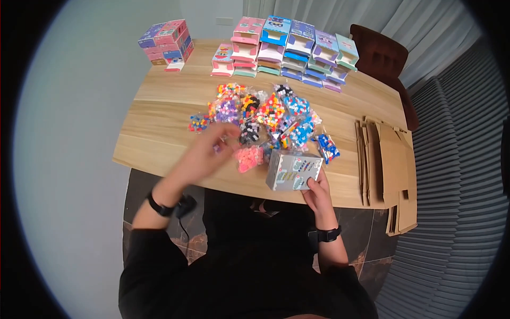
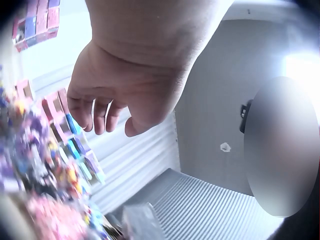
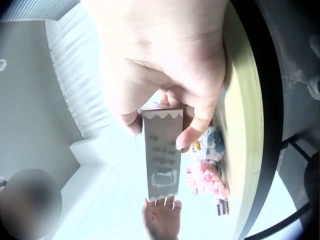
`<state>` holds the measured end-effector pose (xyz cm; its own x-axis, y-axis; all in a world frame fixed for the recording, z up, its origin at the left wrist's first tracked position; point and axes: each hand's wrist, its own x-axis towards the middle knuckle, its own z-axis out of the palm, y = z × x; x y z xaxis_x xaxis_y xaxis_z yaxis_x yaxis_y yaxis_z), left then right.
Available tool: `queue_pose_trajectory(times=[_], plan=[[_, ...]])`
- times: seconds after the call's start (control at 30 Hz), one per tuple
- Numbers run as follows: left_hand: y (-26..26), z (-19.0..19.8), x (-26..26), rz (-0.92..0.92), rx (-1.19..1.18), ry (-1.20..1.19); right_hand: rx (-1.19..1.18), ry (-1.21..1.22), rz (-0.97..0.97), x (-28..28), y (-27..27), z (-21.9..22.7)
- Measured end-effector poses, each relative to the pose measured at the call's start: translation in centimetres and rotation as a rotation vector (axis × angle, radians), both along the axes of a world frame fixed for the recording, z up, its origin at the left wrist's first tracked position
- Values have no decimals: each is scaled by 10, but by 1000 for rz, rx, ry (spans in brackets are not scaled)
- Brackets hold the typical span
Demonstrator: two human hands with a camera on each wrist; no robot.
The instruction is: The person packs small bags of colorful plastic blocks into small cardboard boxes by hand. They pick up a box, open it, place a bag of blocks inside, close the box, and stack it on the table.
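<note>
My right hand (image 1: pixel 317 194) grips a small grey printed box (image 1: pixel 295 171) near the table's front edge. In the right wrist view, thumb and fingers pinch the top end of the same grey box (image 3: pixel 163 160). My left hand (image 1: pixel 210 151) is raised over the front of the pile, slightly blurred. Seen from the left wrist, the left hand (image 2: pixel 130 92) has relaxed, bent fingers with nothing between them. Below and beside it lie a bag of pink beads (image 1: pixel 249 158) and several clear bags of mixed-colour beads (image 1: pixel 272 110).
Rows of opened pastel boxes (image 1: pixel 302 36) stand at the back of the wooden table (image 1: pixel 159 117). Another stack of boxes (image 1: pixel 169 42) sits at the back left. Flattened cardboard (image 1: pixel 393 165) lies along the right edge, with a brown chair (image 1: pixel 378 50) behind.
</note>
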<state>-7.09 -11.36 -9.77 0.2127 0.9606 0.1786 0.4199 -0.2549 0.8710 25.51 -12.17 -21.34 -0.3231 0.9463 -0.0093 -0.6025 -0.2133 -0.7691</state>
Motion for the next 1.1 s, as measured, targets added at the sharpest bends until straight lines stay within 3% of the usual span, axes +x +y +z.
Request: queue_pose_trajectory(times=[0.07, 0.17, 0.27, 0.47, 0.67, 0.8, 0.9, 0.97, 1.1], plan=[[-29, 0, 31, -33, 100, 54, 23, -33, 29, -2, -5, 5], [-46, -19, 61, -10, 93, -49, 66, -46, 5, -12, -15, 14], [-52, -32, 65, -29, -115, -226, 105, -89, -17, -11, -20, 19], [-53, -34, 63, -87, -176, -290, 128, -168, -13, -6, -28, 19], [-65, -37, 57, -113, -215, -107, 204, -341, 38, -1, -33, 25], [-70, -23, 63, -27, -205, -42, 275, -396, 78, -1, -35, 32], [-70, -14, 62, 19, -309, -53, 276, -370, 64, -5, -32, 33], [-66, -7, 61, 38, -374, -4, 111, -220, 46, -8, -29, 23], [-55, -34, 67, 19, -236, -685, -132, 72, 125, -14, -26, 25]])
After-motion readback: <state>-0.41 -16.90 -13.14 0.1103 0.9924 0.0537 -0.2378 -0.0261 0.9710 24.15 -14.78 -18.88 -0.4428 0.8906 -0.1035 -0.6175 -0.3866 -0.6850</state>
